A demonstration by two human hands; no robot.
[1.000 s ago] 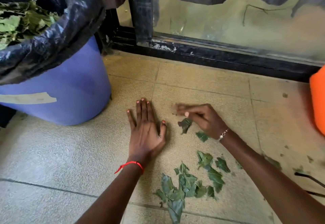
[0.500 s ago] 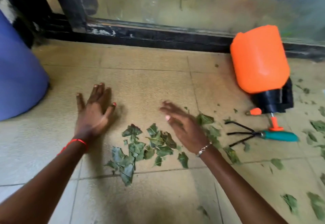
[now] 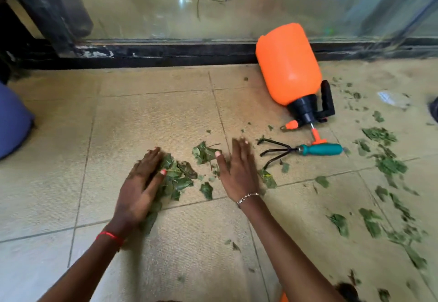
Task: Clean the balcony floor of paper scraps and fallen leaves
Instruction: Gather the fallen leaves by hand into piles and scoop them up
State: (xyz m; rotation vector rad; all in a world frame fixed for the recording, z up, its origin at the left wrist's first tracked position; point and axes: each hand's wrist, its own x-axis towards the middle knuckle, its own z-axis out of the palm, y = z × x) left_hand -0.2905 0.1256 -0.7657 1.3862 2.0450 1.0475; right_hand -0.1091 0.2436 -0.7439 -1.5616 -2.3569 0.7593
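Both hands lie flat on the floor (image 3: 147, 112), one on each side of a small pile (image 3: 180, 180) of torn green leaves. The left hand (image 3: 139, 188) rests on the pile's left edge, its fingers straight and close together and its thumb reaching out over the leaves. The right hand (image 3: 239, 171) lies palm down just right of the pile. Its fingers are straight and pressed together, and its thumb is held apart toward a smaller clump (image 3: 203, 151) between the hands. Neither hand grips anything; they look set to push the leaves together.

The job seems about partway done. The tiles on the left, toward the bin (image 3: 11, 121) (only its blue side shows at the frame's edge), carry almost no litter. The right side is another matter: scraps (image 3: 388, 166) of leaf are strewn well apart from the pile, trailing down to the lower right corner. A pale bit (image 3: 388, 96) near the far right may be paper, though it is too blurred to be sure. A sprayer (image 3: 289, 64) lies on its side by the window track. A rake (image 3: 308, 150) lies just beside the right hand, and a few leaf bits sit around both tools.

What is left, by this reckoning, is to gather the pile, carry it to the bin, and then work through the whole right stretch, tools included.
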